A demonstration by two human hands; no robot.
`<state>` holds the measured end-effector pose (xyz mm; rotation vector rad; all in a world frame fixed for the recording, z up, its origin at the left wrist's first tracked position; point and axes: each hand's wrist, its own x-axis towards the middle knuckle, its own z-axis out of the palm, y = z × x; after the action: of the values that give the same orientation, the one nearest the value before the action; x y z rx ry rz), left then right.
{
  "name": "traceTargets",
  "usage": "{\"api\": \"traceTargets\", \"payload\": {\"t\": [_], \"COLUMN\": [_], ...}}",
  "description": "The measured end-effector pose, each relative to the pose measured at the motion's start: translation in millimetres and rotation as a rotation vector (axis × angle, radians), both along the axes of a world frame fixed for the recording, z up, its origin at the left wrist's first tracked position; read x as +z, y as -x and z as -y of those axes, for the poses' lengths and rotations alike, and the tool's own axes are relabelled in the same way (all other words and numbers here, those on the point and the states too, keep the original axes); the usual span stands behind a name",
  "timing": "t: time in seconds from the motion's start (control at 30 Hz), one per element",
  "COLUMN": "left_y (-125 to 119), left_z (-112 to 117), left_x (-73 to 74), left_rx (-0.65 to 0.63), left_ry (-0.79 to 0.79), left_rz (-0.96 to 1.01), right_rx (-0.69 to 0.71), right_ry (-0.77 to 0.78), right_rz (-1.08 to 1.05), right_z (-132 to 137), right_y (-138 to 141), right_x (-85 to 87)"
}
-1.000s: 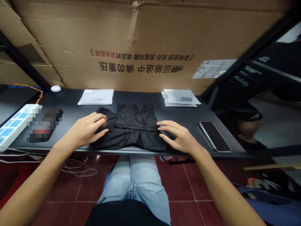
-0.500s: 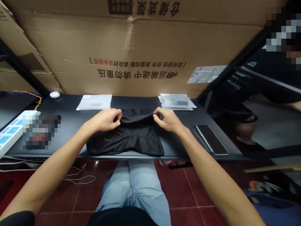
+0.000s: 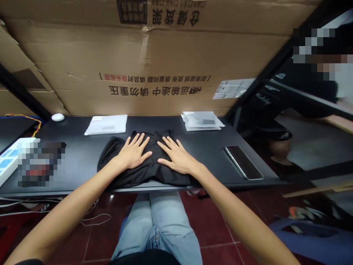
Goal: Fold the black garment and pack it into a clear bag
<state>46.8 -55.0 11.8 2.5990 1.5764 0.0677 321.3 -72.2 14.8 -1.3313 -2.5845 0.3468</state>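
A black folded garment (image 3: 110, 158) lies on the black table (image 3: 77, 147) near its front edge. My left hand (image 3: 134, 152) rests flat on the garment's middle, fingers spread and open. Right beside it my right hand (image 3: 176, 159) also lies flat on the cloth with its fingers stretched out. Both palms press on the fabric and hold nothing. The two hands are a few centimetres apart.
Clear plastic bags lie at the back, one to the left (image 3: 107, 124) and a stack to the right (image 3: 202, 120). A phone (image 3: 242, 162) lies on the right of the table. A power strip (image 3: 8, 162) and a white mouse (image 3: 57, 117) are at the left. A large cardboard box (image 3: 165, 55) stands behind.
Both hands let go of the garment's top edge, which they had pinched and folded over, and now lie flat on the cloth.
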Motion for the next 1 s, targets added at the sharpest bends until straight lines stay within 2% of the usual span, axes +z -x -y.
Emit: {"api": "traceTargets", "payload": {"t": [0.07,0.1,0.17,0.23,0.3,0.33,0.4,0.43,0.63,0.8,1.0], "left_y": [1.5,2.4,3.8,4.4,4.6,4.6,4.7,4.8,4.9,4.4,4.0], "left_z": [-1.1,-1.8,-3.0,-3.5,-3.6,-3.6,-3.8,-3.8,-2.5,-0.6,-0.1], "left_x": [-4.6,-5.7,-6.7,-7.3,-8.1,-8.5,-8.9,-9.0,-7.5,-5.8,-3.5], "left_rx": [0.004,0.005,0.004,-0.004,-0.007,-0.006,0.0,0.001,-0.008,-0.001,-0.006], "left_ry": [0.001,-0.006,-0.015,-0.022,-0.024,-0.023,-0.017,-0.014,-0.017,-0.041,-0.028], "left_rz": [0.007,0.012,0.013,0.005,-0.003,-0.005,-0.007,-0.008,0.009,0.024,0.027], "right_rx": [-0.068,-0.153,-0.469,-0.84,-1.046,-1.087,-1.113,-1.108,-1.0,-0.953,-0.912], "right_ry": [-0.049,-0.119,-0.346,-0.538,-0.528,-0.451,-0.322,-0.305,-0.547,-0.541,-0.496], "right_rz": [-0.056,-0.099,-0.177,-0.132,-0.056,-0.039,-0.069,-0.106,-0.317,-0.316,-0.255], "right_z": [9.6,15.5,31.7,52.9,73.9,82.6,95.6,100.1,124.8,145.5,150.6], "right_y": [-16.6,-31.1,-69.9,-114.4,-154.7,-170.9,-194.0,-201.4,-220.6,-231.3,-229.6], "right_x": [2.7,4.5,6.0,2.2,-7.2,-13.1,-24.9,-29.9,-44.7,-54.2,-60.1]}}
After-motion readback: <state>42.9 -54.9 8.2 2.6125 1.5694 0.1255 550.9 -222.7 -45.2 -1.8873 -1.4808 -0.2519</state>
